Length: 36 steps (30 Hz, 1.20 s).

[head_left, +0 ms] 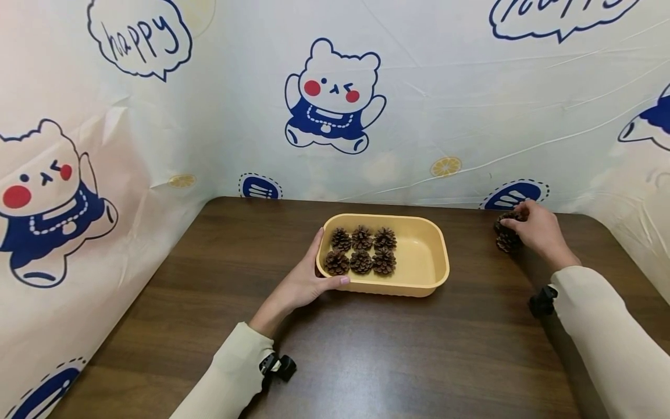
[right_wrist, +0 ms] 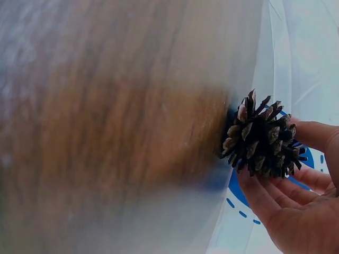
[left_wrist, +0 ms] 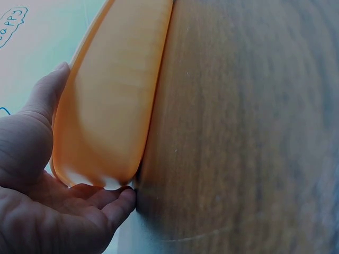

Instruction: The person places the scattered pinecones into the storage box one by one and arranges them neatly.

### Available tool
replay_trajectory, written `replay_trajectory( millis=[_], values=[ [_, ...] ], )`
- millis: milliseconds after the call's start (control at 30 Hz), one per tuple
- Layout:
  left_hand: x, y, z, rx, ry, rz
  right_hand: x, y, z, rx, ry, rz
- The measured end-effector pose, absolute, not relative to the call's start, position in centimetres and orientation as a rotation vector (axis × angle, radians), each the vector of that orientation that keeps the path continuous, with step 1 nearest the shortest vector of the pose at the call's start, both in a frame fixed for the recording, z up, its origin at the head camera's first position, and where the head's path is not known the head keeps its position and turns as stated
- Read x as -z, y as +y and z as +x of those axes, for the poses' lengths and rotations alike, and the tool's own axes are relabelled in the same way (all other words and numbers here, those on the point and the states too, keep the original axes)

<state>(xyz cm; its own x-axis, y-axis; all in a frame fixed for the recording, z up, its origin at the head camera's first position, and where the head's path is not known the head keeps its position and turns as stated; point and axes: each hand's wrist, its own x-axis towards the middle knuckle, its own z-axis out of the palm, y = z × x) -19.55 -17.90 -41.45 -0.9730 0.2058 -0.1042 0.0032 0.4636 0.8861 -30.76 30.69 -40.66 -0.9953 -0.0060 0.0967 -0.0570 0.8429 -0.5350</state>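
A yellow plastic box [head_left: 419, 250] stands on the table, with several brown pine cones [head_left: 361, 262] in two rows in its left part. My left hand [head_left: 306, 282] grips the box's left end, its thumb along the near side. In the left wrist view, the fingers of the left hand [left_wrist: 58, 211] curl about the end of the box [left_wrist: 111, 106]. At the far right, my right hand [head_left: 541, 230] holds a pine cone [right_wrist: 262, 140] between thumb and fingers. A brown cone [head_left: 508, 240] shows just below the right thumb; whether it is a second one is hard to tell.
The dark wooden table [head_left: 392, 343] carries the box. Behind and to the left hangs a pale printed cloth [head_left: 235, 116] with bear figures, meeting the table's far edge. Dark devices are strapped at the left wrist [head_left: 277, 366] and the right wrist [head_left: 543, 301].
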Motion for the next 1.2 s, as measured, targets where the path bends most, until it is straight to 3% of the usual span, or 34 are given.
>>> replay_trajectory(
  millis=[1200],
  values=[
    [41.38, -17.95, -19.51, -1.522, 2.510, 0.186, 40.02, 30.63, -30.60, -0.860, -2.903, 0.063]
  ],
)
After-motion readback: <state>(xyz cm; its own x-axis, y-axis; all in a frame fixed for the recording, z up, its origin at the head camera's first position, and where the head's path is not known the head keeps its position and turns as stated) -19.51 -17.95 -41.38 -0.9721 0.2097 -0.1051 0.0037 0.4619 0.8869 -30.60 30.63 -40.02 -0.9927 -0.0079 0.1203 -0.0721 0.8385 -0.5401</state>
